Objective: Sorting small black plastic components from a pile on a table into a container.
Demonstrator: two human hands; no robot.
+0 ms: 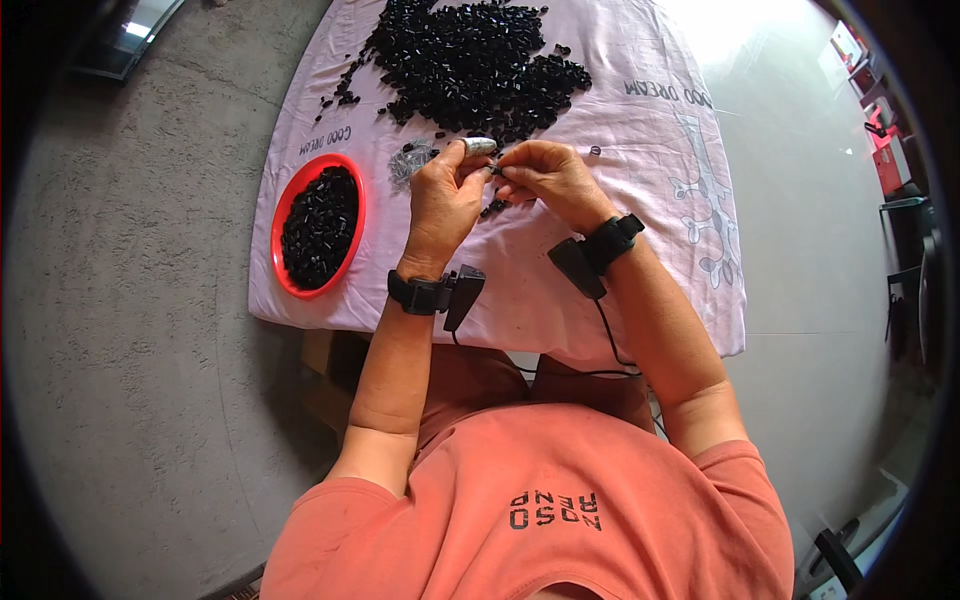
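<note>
My left hand and my right hand meet fingertip to fingertip over the cloth-covered table. Between them is a small dark piece, pinched from both sides and mostly hidden by the fingers. A silvery wrapping covers one finger of the left hand. Just beyond the hands spreads a large heap of small shiny black pieces. Beside the left hand lies a little pile of thin clear or silvery parts. A few black pieces rest right below the fingertips.
A red oval basin filled with black pieces stands at the table's left edge. Pink printed cloth covers the table. One small dark ring-like piece lies right of my right hand. Wrist straps carry black boxes with cables hanging toward my lap.
</note>
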